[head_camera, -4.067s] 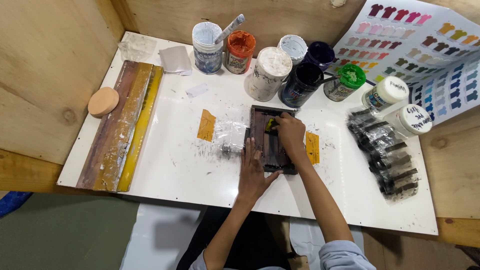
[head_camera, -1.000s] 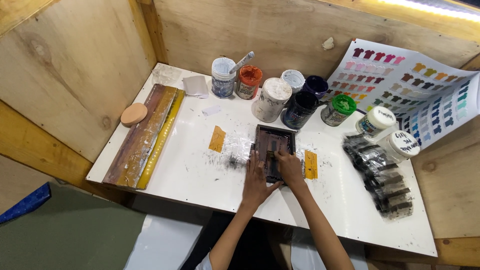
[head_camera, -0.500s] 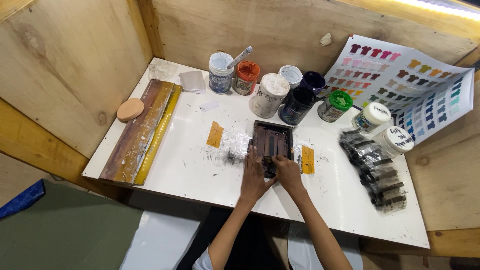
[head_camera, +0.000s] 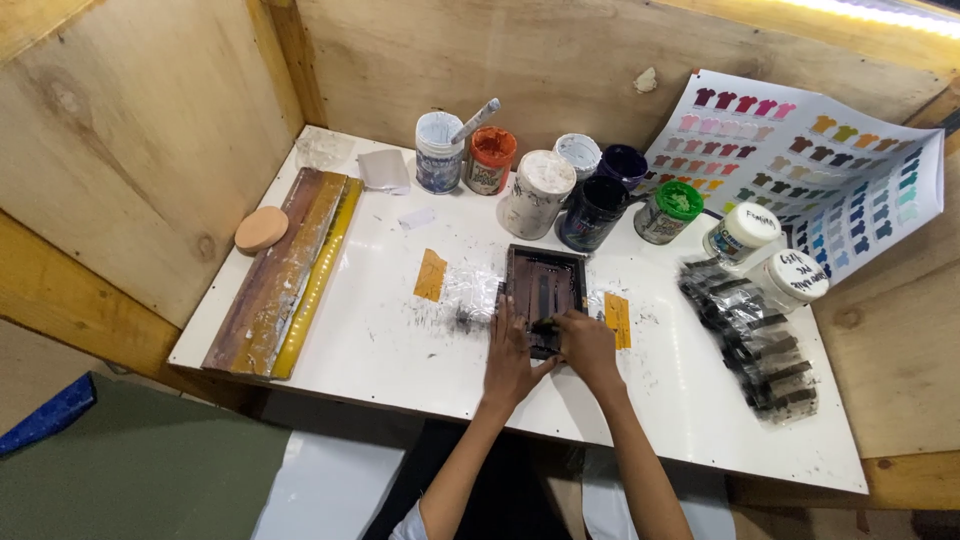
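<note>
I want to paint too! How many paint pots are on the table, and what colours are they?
White-lidded or white-topped pots: 5, such as the one with a stick in it and the two by the colour chart
Orange pot: 1
Dark blue or purple pots: 2
Green pot: 1
Total: 9 pots

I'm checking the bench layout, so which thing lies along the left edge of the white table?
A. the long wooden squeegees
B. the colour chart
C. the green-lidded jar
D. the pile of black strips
A: the long wooden squeegees lie along the left edge of the white table, beside a round tan lid.
</note>
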